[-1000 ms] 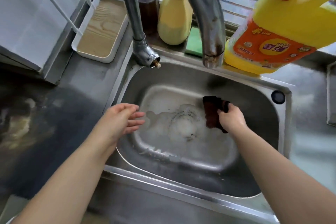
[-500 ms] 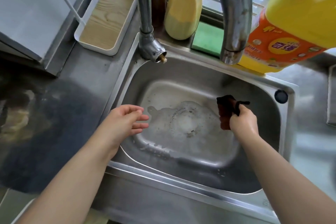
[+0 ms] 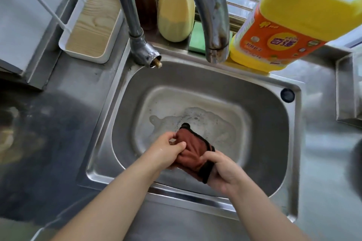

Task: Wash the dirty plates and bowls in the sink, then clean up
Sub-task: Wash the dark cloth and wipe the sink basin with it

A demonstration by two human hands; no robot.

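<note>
Now both hands meet on the cloth [image 3: 193,149] over the near part of the sink [image 3: 274,143]; a second ago only the right hand [image 3: 221,170] held it, off to the right of the basin, while the left hand [image 3: 166,150] hung open at the left edge. Left fingers pinch one bunched end and the right hand is closed around the other, which suggests wringing or rinsing. No plates or bowls are visible in the basin, only a patch of suds [image 3: 195,121] around the drain, so the work has probably reached clean-up. No water runs from the faucet [image 3: 213,25]. A detergent bottle [image 3: 290,31] stands on the back ledge, near a green sponge [image 3: 196,39]; the steel counter [image 3: 323,162] looks wet.
</note>
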